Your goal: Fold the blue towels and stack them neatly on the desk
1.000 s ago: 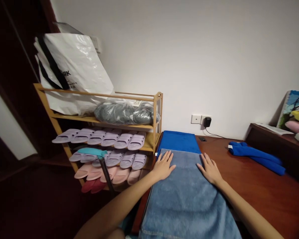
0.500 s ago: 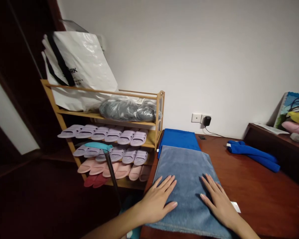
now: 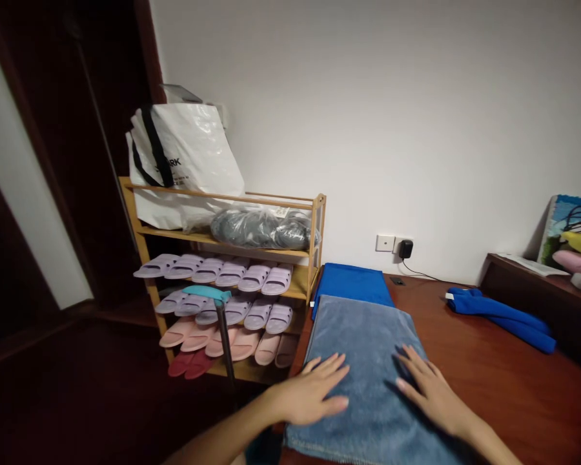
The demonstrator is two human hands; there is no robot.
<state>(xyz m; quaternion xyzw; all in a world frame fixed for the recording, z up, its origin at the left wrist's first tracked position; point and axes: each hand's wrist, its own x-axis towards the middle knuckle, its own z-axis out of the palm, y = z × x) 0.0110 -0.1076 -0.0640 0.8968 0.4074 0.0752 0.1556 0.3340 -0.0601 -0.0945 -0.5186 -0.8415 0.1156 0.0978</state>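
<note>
A grey-blue cloth (image 3: 368, 342) lies flat on the brown table (image 3: 489, 381), its far edge over a bright blue folded cloth (image 3: 352, 282). My left hand (image 3: 317, 391) is over the left part of the grey-blue cloth, fingers spread and holding nothing. Over the right part is my right hand (image 3: 428, 392), also open, with a shadow beside its fingers. Whether the palms touch the cloth is hard to tell. Another blue cloth (image 3: 503, 316), narrow and bunched, rests farther right on the table.
Left of the table stands a wooden rack (image 3: 318, 239) with slippers (image 3: 232, 271), a plastic-wrapped bundle (image 3: 266, 228) and a white bag (image 3: 198, 152). A turquoise-topped handle (image 3: 206, 292) rises before it. A black plug (image 3: 405, 248) sits in the wall; a raised ledge (image 3: 527, 282) borders the right.
The view has shifted, so the rack and bag appear lower and farther right. My hands remain over the grey-blue cloth with fingers spread; the right hand's shadow looks wider.
</note>
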